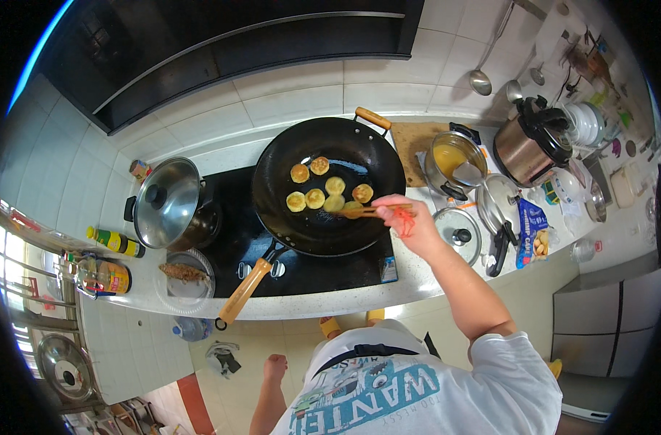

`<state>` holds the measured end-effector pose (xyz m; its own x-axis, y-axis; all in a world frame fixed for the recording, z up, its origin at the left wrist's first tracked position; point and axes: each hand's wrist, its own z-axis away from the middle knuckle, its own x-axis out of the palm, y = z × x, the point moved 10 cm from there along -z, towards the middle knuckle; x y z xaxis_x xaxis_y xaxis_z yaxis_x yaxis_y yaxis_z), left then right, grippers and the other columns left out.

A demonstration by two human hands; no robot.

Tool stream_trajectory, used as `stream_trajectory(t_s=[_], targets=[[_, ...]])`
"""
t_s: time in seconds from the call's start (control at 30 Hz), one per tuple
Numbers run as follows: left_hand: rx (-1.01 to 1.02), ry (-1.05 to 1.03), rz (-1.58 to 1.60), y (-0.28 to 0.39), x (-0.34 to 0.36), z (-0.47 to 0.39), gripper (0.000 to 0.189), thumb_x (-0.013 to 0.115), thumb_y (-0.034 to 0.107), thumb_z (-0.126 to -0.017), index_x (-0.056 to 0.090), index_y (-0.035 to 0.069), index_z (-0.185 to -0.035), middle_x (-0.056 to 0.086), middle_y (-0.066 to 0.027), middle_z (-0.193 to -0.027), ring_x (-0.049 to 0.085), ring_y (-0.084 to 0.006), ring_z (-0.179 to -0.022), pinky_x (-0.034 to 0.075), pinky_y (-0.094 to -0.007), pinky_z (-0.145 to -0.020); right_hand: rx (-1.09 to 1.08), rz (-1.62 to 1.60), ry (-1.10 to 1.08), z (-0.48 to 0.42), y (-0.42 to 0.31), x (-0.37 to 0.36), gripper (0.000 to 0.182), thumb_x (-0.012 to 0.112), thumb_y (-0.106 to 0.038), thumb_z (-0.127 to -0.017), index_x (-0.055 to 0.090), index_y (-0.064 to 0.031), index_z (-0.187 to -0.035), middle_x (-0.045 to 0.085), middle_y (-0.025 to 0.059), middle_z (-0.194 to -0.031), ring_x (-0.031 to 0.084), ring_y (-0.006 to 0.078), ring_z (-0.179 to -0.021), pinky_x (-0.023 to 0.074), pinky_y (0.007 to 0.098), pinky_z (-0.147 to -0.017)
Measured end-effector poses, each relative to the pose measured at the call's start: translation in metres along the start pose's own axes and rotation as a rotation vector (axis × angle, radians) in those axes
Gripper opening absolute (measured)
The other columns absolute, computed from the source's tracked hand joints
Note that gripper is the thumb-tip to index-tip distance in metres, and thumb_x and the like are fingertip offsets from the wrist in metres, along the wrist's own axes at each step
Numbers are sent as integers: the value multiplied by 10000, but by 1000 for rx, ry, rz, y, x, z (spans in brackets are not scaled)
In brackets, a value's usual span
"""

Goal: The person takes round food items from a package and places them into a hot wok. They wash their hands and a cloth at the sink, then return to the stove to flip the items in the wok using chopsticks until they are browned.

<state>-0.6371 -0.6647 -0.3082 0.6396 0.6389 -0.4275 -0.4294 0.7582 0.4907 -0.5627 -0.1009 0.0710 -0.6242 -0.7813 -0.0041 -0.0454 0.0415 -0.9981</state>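
My right hand [404,220] holds a pair of wooden chopsticks [371,210] over the right part of a large black wok [287,147]. Their tips are at the pale yellow round patties near the wok's middle. Several small round patties [315,198] lie in the wok; the upper two [300,173] and the one at the right [362,193] are browned, others paler. The wok's wooden handle [246,291] points towards me over the black cooktop [330,277]. My left hand [276,366] hangs low beside my body, its fingers curled, with nothing visible in it.
Left stand a glass-lidded pot [167,204], bottles [113,275] and a plate with a browned food piece [184,272]. Right are a pot of yellow liquid [452,160], glass lids [458,236], a blue food bag [532,234] and a pressure cooker [526,144]. A range hood [243,54] overhangs the back.
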Motion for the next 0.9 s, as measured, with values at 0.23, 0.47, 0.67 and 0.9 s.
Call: stream_trajectory(t_s=[0.23,0.47,0.67,0.9], targets=[[17,-7,42,-2,6,-11,146,585,139,-836,668,24,-874,666,-68,-745,630,-145,-633,515,-284,-587,-267,464,305,-2,-41,-48,160,647,-107,-897,682,0,-1010,677,117,-961,637,177,-829,505,271,-737],[0,8,15,-4,-2,-5,157,591,154,-842,662,14,-856,654,-54,-724,614,-144,-602,505,-290,-559,-225,494,100,4,-33,7,154,645,-76,-897,673,7,-1024,674,108,-915,621,148,-810,496,259,-724],[-20,12,53,-8,-6,-1,164,587,162,-844,660,15,-849,654,-54,-738,615,-139,-616,502,-289,-560,30,220,-92,13,-38,13,178,641,-147,-916,680,-19,-1033,657,37,-918,587,105,-794,480,234,-686],[-34,4,24,-13,-2,-2,148,573,143,-837,654,20,-843,650,-53,-733,608,-138,-606,502,-285,-558,5,256,39,-9,-39,-12,149,641,-135,-918,683,-24,-1008,635,-3,-831,528,53,-743,434,199,-653]])
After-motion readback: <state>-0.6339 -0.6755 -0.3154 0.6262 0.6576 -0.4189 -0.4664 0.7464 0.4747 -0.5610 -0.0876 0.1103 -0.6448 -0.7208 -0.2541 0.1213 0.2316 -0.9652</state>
